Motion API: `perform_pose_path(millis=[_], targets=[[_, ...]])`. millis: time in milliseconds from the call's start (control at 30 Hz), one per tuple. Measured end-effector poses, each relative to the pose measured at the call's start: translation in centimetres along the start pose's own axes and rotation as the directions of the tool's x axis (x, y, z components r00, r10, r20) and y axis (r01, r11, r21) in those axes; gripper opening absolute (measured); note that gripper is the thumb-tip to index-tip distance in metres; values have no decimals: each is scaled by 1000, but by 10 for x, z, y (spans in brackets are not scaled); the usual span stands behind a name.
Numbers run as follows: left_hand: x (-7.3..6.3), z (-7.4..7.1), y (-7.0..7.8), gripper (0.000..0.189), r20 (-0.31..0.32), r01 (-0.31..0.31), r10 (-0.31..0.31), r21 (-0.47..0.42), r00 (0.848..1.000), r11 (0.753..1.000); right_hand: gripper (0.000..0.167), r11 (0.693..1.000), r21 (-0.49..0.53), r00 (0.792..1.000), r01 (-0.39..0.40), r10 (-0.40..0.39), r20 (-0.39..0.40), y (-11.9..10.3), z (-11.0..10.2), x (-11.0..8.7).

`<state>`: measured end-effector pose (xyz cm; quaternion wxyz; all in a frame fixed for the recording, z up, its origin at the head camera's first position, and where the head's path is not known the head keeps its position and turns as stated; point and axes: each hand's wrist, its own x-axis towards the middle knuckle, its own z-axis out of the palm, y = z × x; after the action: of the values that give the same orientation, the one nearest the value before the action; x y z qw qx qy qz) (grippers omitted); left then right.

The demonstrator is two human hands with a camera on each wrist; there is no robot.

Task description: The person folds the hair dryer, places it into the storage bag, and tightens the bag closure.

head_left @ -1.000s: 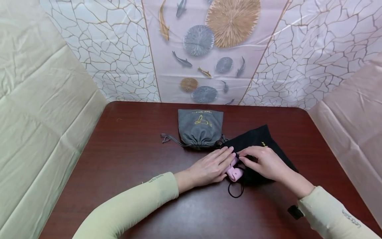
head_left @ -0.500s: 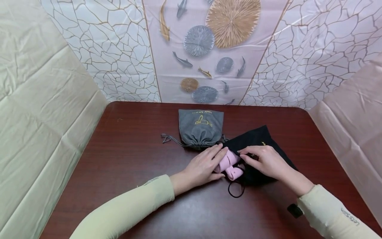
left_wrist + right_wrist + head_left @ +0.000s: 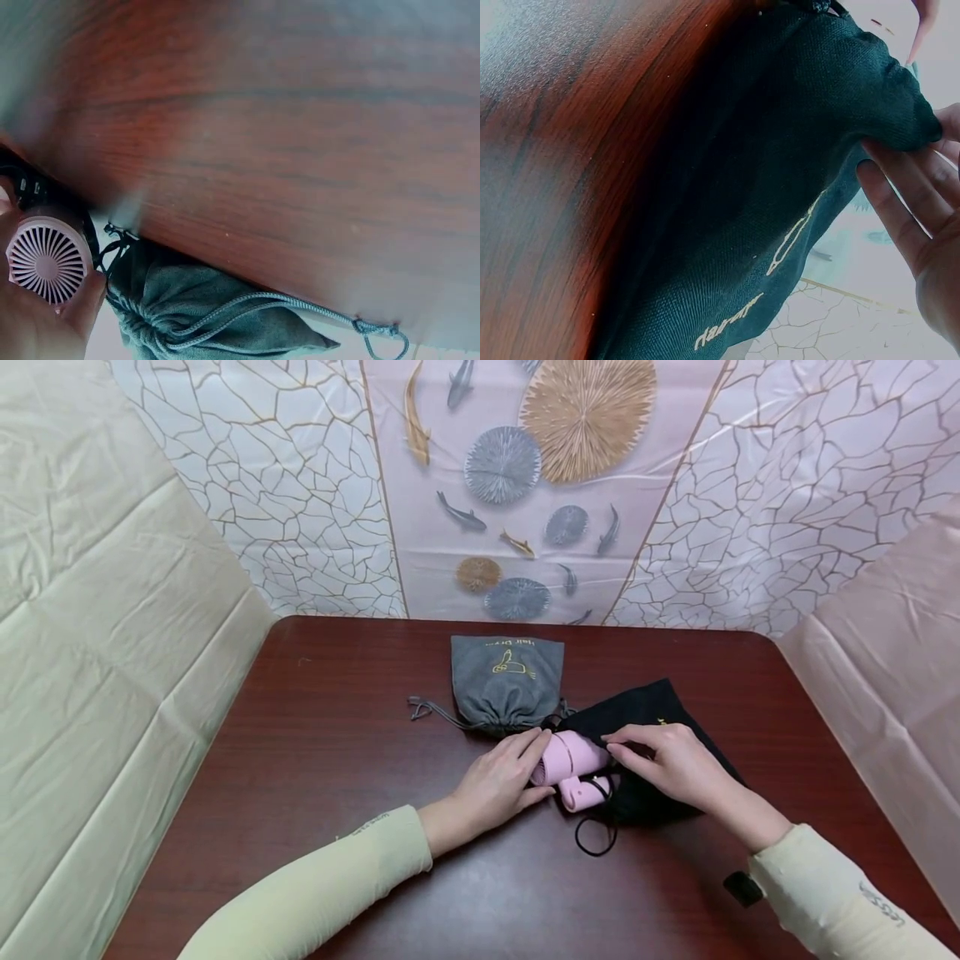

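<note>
A pink hair dryer [image 3: 572, 758] lies partly out of the mouth of a black drawstring bag [image 3: 637, 706]; the rest of it is hidden inside. Its folded handle [image 3: 581, 794] shows beside the barrel. My left hand [image 3: 495, 781] grips the barrel's free end, with fingers and thumb at either side of the round slatted grille [image 3: 46, 266] in the left wrist view. The edge of the bag's opening is pinched by my right hand [image 3: 671, 766], and the right wrist view shows the fingers [image 3: 904, 180] at the dark cloth.
Behind the dryer lies a grey drawstring bag [image 3: 507, 689] with gold hair dryer print, its cord [image 3: 435, 710] trailing left. A black cord loop [image 3: 596, 839] rests on the brown table [image 3: 337, 693]. Patterned fabric [image 3: 300, 485] stands behind the table.
My left hand has drawn left and the hair dryer has slid a little left with it. More of the pink barrel shows outside the black bag. The right hand has stayed nearly still.
</note>
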<state>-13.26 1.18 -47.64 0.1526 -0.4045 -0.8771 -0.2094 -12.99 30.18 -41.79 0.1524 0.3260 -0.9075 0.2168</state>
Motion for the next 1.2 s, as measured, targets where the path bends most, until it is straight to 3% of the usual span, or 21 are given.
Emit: perform_pose_path(millis=[267,533,767,967,1200], targets=[[5,1,-1,71,-103,-120,122,28,987,992,23,1000,20,1000,0,1,-30,-1,-3,1],[17,6,3,70,-131,-174,184,81,974,981,24,999,30,998,-25,27,-55,-3,-9,2],[26,8,7,70,-155,-164,178,98,972,981,22,992,102,993,-72,81,-87,-6,-15,3],[29,2,3,68,-230,-144,156,68,961,987,19,986,124,988,-109,122,-98,-6,-22,3],[33,-1,3,65,-293,-144,134,-14,947,989,28,990,142,990,-25,44,-132,-6,-24,5]])
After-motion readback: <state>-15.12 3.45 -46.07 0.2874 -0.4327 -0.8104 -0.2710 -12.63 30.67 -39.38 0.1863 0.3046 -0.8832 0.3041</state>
